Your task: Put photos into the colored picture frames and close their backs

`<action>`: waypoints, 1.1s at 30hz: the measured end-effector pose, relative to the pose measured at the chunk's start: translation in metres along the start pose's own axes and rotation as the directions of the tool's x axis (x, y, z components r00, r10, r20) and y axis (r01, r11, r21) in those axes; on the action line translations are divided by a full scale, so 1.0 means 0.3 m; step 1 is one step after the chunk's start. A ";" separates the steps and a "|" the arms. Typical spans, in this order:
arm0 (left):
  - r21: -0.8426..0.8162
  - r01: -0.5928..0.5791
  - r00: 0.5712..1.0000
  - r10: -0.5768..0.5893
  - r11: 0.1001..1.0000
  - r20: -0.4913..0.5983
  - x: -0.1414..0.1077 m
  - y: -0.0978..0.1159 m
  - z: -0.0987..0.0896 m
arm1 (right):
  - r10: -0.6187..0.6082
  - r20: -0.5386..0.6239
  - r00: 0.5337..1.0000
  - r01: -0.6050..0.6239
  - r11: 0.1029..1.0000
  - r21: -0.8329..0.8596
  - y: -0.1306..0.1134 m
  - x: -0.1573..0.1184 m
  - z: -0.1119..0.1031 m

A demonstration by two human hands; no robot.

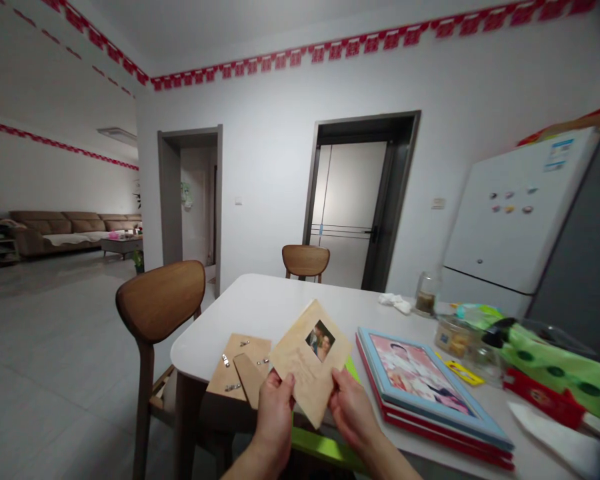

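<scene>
Right, from where I'm sitting, my view shows both hands pinching a tilted wooden frame panel [305, 360] over the near edge of the white table [260, 313]. The left hand [275, 412] and right hand [353, 415] are each clenched on its lower edges, thumbs on the front face, and a small portrait photo [320, 340] sits in the panel's window. Just left of the hands, a wooden backing board [235, 367] lies flat with metal clips [225, 360] on it, a wooden strut [249, 380] resting across it. A green sheet [325, 448] pokes out below the hands. To the right lies a stack of picture frames [420, 393], the top one blue-edged, with a yellow tag [463, 372] beside it. Farther right I see a glass jar [427, 298] and a crumpled white cloth [395, 303]. A wooden chair [155, 300] stands at the table's left side.
</scene>
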State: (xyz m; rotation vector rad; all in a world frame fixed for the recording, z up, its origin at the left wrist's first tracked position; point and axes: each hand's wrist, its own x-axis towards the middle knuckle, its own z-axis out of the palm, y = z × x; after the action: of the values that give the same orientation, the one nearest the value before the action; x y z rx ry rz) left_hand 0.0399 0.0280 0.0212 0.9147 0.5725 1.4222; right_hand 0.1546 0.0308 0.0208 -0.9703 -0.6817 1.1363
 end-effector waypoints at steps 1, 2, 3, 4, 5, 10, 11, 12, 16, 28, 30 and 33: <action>0.057 0.024 1.000 -0.024 0.998 -0.007 0.004 -0.007 -0.016 | 0.005 -0.013 1.000 -0.005 1.000 -0.028 -0.016 0.010 -0.028; 0.133 0.047 0.999 -0.043 0.990 -0.029 0.010 -0.010 -0.035 | 0.027 -0.012 1.000 -0.028 0.997 -0.076 -0.033 0.019 -0.060; 0.222 0.065 0.997 -0.054 0.973 -0.054 0.015 -0.012 -0.056 | 0.058 -0.005 0.998 -0.058 0.989 -0.133 -0.048 0.027 -0.092; 0.316 0.073 0.996 -0.055 0.946 -0.067 0.018 -0.013 -0.076 | 0.089 0.001 0.996 -0.087 0.978 -0.187 -0.059 0.034 -0.124; 0.410 0.072 0.997 -0.053 0.909 -0.059 0.018 -0.015 -0.093 | 0.111 0.005 0.994 -0.107 0.967 -0.232 -0.066 0.040 -0.151; 0.784 -0.131 0.980 -0.038 0.607 0.193 -0.031 -0.032 -0.118 | 0.106 0.008 0.994 -0.093 0.906 -0.413 -0.048 0.061 -0.204; 0.819 -0.170 0.973 -0.040 0.548 0.229 -0.041 -0.036 -0.118 | 0.089 0.008 0.996 -0.075 0.883 -0.464 -0.042 0.065 -0.200; 0.842 -0.200 0.966 -0.044 0.501 0.255 -0.050 -0.041 -0.118 | 0.065 0.009 0.998 -0.051 0.845 -0.532 -0.036 0.070 -0.193; 0.885 -0.268 0.941 -0.092 0.381 0.325 -0.061 -0.053 -0.129 | -0.048 0.050 0.998 0.069 0.620 -0.781 -0.035 0.093 -0.170; 0.888 -0.450 0.865 -0.203 0.090 0.459 -0.084 0.041 -0.080 | -0.119 0.096 0.988 0.066 -0.236 -0.969 -0.048 0.066 -0.142; 0.878 -0.470 0.856 -0.193 0.094 0.479 -0.085 0.037 -0.093 | -0.128 0.101 0.987 0.063 -0.270 -0.961 -0.043 0.062 -0.141; 0.884 -0.458 0.868 -0.166 0.096 0.467 -0.076 0.040 -0.150 | -0.134 0.140 0.981 0.095 -0.297 -0.950 -0.043 0.057 -0.141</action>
State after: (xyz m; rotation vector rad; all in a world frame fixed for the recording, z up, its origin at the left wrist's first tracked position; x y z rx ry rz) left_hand -0.0060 0.0131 0.0016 2.4676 1.1331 0.6861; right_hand 0.2014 0.0337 0.0132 -2.2857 -1.8171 -0.0403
